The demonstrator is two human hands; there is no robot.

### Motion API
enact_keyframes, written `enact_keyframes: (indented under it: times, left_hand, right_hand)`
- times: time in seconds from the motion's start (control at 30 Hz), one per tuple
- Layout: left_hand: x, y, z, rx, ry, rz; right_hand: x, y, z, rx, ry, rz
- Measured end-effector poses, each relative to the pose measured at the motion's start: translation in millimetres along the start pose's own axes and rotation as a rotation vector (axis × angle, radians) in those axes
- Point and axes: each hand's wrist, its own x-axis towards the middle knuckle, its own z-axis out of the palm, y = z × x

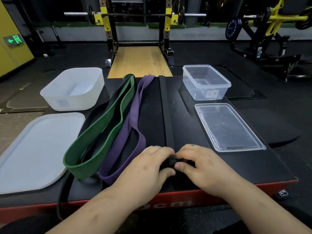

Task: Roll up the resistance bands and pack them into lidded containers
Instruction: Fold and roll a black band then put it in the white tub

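A narrow black resistance band (164, 108) lies straight down the middle of the black platform (236, 166). Its near end is curled into a small roll (172, 161). My left hand (150, 166) and my right hand (197, 162) both pinch that roll between thumb and fingers. Left of them lie a purple band (133, 114), a green band (104, 122) and a wider black band (94, 114) partly under the green one. A frosted white container (74, 88) stands at back left with its lid (33, 149) in front. A clear container (206, 81) stands at back right, its clear lid (228, 127) nearer.
The platform has a red front edge (152, 201) close to me. One end of the wider black band hangs over that edge at the left. Behind the platform are a squat rack with a barbell (135, 14) and a wooden lifting floor (140, 61).
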Motion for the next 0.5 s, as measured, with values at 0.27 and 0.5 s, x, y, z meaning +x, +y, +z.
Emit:
enact_keyframes:
  times: [0.27,0.5]
  left_hand:
    - [15.6,-5.5,9.3,0.020,0.083,-0.055]
    - [16.7,-1.7,8.6,0.032,0.066,-0.058]
  right_hand:
    - [2.1,-1.1,4.4,0.040,0.142,0.082]
    - [6.6,-3.2,1.9,-0.065,0.095,0.067]
